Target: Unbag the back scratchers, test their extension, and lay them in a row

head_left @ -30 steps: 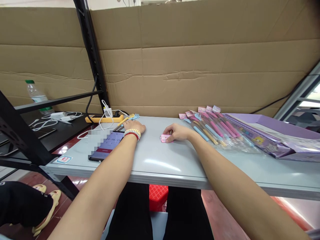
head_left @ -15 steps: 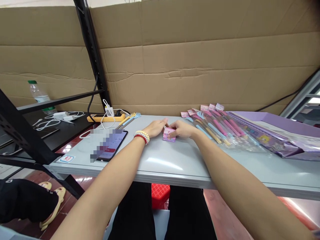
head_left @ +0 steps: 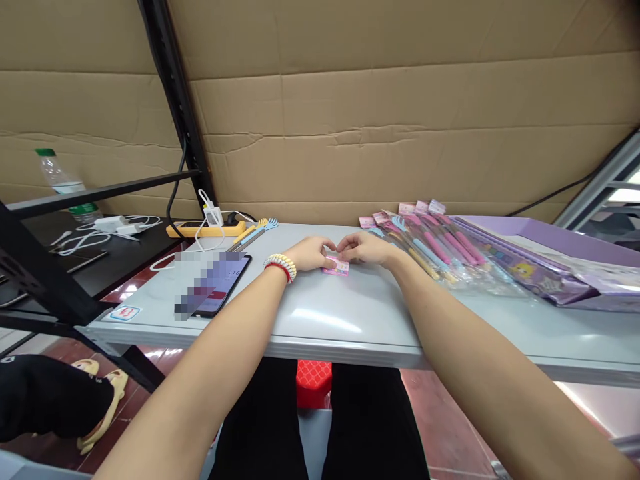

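A small pink printed card [head_left: 339,269] lies on the grey tabletop between my two hands. My left hand [head_left: 311,255], with a yellow-and-white beaded bracelet and a red band at the wrist, is closed with its thumb pressing the card's left part. Curled over the card's far right edge is my right hand [head_left: 367,249], its fingertips pinched together; what lies between them is partly hidden. To the right rest several bagged sticks with small claw-shaped heads [head_left: 435,243], pink, blue and yellow, with pink header cards.
Left of my hands are a phone [head_left: 227,293], loose claw-headed sticks [head_left: 255,232] and a yellow power strip [head_left: 220,230] with white cables. A purple box [head_left: 530,230] stands at the right. Cardboard [head_left: 320,133] walls the back. A person's leg [head_left: 50,397] shows at lower left.
My left thumb has come down onto the card, while my right thumb has left its front and moved to the far edge. The card looks flatter. The view has shifted slightly.
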